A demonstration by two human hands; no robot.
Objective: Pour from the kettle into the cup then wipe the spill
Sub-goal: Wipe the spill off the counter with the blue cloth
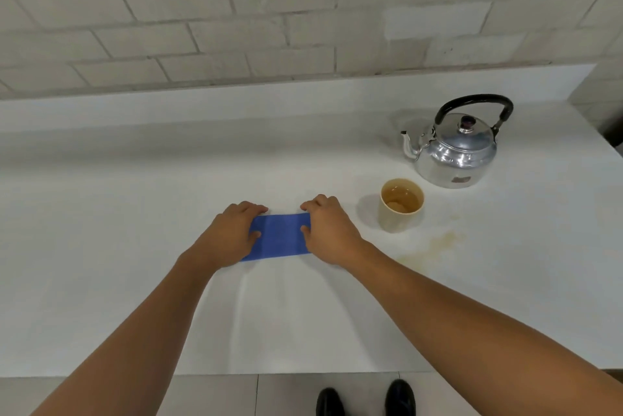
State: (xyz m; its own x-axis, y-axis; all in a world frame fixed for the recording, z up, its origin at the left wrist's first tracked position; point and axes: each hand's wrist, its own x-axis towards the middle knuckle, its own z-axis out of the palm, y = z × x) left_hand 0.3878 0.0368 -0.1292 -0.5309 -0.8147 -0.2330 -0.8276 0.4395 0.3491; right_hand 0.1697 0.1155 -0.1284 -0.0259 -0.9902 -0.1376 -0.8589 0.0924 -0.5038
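both hands (232,233) (328,230) grip blue cloth (279,235) ends; bare counter (101,230) lies leftward.

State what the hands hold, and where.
Both hands grip the blue cloth flat on the counter: left hand its left end, right hand its right end.

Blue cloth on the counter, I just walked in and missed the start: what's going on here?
A person has both hands on a folded blue cloth lying flat on the white counter, left hand at one end, right hand at the other. The cup already holds brownish liquid, and the kettle stands upright behind it. A pale brown spill right of the cloth is not yet wiped.
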